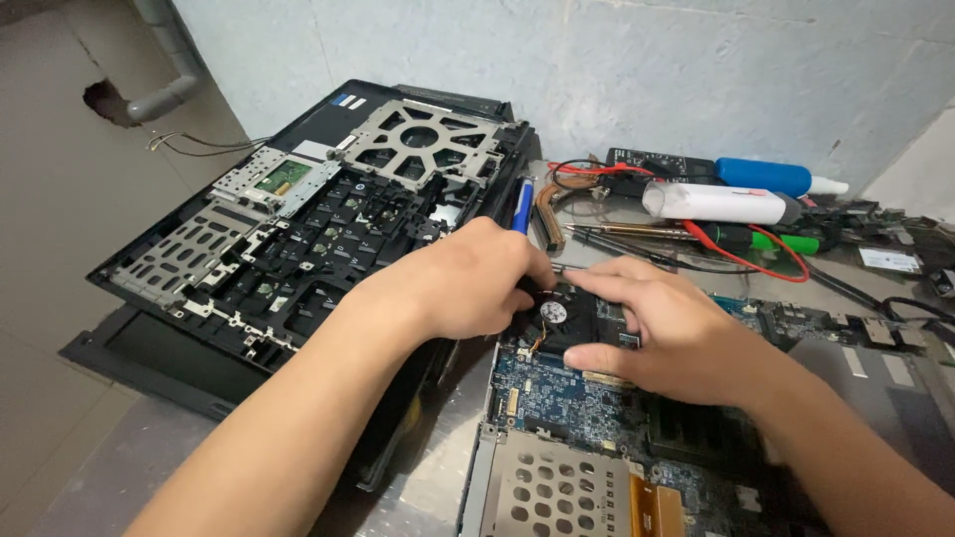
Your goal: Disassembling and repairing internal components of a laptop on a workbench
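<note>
Grey workbench (438,467) against a pale wall carries a stripped laptop shell (298,229) and a blue circuit board (567,398). Left hand (468,283) is closed around a blue-handled screwdriver (523,204) above the black fan (562,318) on the board. Right hand (667,333) rests on the fan, fingers loosely bent, pinning it.

Even, fairly bright, diffuse lighting from above, with no hard-edged shadows. Soft shadow beneath the left hand (468,283) and forearm, falling across the edge of the black laptop chassis (298,239) and the metal tabletop (438,467). Mild sheen on the tabletop; small highlights on the white tube (711,203). Focus is sharp across the centre, including the circuit board (557,398). Wide-angle distortion stretches both forearms at the lower edge, where the right forearm is slightly soft. The pale wall (597,70) is evenly lit.
</note>
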